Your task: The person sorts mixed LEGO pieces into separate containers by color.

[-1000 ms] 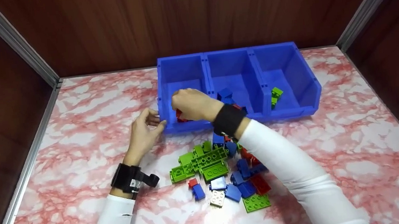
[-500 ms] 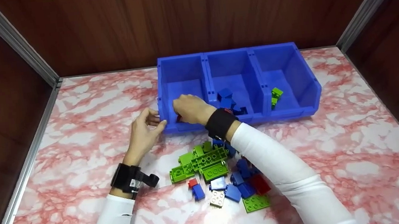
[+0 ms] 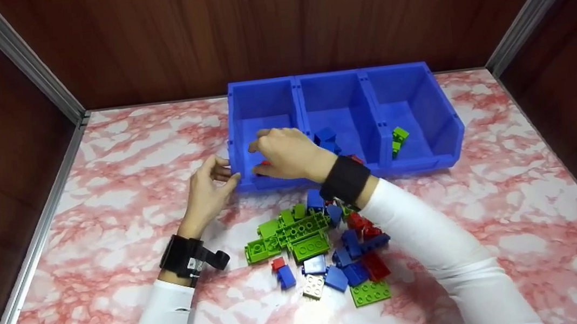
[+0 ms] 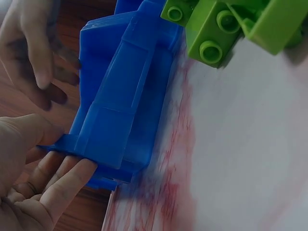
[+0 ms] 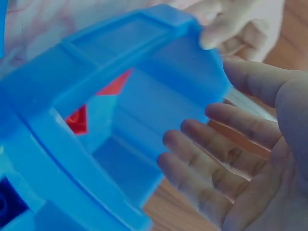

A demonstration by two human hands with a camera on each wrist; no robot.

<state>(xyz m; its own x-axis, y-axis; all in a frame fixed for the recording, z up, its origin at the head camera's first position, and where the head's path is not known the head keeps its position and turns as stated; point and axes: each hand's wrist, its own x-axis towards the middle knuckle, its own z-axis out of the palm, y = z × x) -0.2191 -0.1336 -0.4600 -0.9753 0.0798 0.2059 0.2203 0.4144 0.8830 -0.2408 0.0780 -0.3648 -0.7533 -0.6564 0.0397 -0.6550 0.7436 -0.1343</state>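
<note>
My left hand (image 3: pixel 207 190) pinches the front left corner of the blue storage bin (image 3: pixel 262 99), thumb and fingers on its edge. Over the left compartment is my right hand (image 3: pixel 287 154), fingers spread and nothing between them in the right wrist view. Below it lie red building bricks (image 5: pixel 115 85), partly hidden by the bin's front lip and the hand. Blue bricks (image 3: pixel 325 138) lie in the middle compartment, with a bit of red near the right wrist. The right compartment contains small green bricks (image 3: pixel 399 134).
In front of the bin lies a loose heap of green bricks (image 3: pixel 296 231), blue bricks (image 3: pixel 355 273), red bricks (image 3: pixel 375 266) and a whitish brick (image 3: pixel 313 287). The marbled table (image 3: pixel 155 139) is bounded by dark wood panels (image 3: pixel 273 28) at the back and sides.
The right hand's fingers have gone from curled down in the left compartment to spread, and the hand has risen slightly and shifted right. The left hand has stayed at the bin's corner.
</note>
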